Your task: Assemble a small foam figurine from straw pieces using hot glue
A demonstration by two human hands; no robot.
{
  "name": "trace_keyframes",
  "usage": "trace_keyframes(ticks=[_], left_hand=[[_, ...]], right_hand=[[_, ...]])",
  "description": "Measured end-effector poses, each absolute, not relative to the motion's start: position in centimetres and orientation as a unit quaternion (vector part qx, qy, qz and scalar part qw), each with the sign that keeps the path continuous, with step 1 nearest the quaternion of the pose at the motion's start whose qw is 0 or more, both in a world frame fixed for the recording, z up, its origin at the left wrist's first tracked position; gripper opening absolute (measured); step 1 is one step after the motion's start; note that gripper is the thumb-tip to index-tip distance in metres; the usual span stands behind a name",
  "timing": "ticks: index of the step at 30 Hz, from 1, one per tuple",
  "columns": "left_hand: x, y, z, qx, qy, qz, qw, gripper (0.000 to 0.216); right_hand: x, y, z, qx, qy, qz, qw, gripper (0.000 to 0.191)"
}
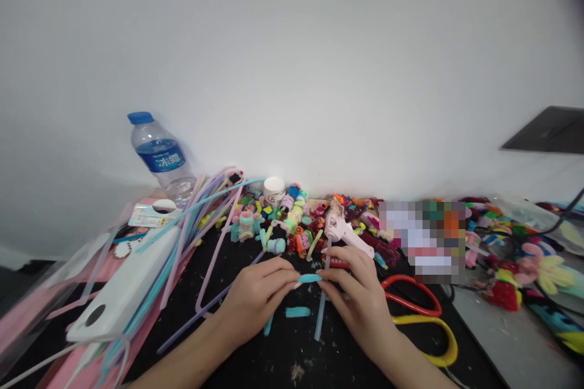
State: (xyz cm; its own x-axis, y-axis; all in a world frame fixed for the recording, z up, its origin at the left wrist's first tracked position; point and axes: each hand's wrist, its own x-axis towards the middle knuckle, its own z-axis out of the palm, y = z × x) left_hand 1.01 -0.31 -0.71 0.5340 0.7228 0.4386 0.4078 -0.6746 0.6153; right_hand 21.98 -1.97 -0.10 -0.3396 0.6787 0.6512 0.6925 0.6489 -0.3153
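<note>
A short turquoise pipe cleaner piece point(309, 278) spans the gap between my two hands. My left hand point(261, 290) pinches its left end, and the fingertips of my right hand point(358, 292) close on the other end. On the black mat point(274, 371) just below lies a second turquoise pipe cleaner piece point(297, 312), with one more partly behind my left hand. Beyond my right hand rests a pale pink glue gun point(347, 234). A long translucent glue stick point(321, 316) runs from its back end toward me, passing by my right fingers.
Scissors with a red handle point(413, 295) and a yellow handle point(449, 340) lie right of my right hand. Long pastel pipe cleaners point(182, 243) and a white power strip point(123, 285) are at left. A water bottle point(159, 155) leans on the wall. Small fuzzy figures point(246, 225) line the back.
</note>
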Motion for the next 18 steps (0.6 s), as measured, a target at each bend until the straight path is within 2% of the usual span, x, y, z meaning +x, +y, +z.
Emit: trace_keyframes(ticks=[18], left_hand=[[1.03, -0.42, -0.89, 0.856, 0.327, 0.348, 0.197, 0.02]], right_hand=[[22.01, -1.95, -0.2, -0.421, -0.817, -0.006, 0.395, 0.009]])
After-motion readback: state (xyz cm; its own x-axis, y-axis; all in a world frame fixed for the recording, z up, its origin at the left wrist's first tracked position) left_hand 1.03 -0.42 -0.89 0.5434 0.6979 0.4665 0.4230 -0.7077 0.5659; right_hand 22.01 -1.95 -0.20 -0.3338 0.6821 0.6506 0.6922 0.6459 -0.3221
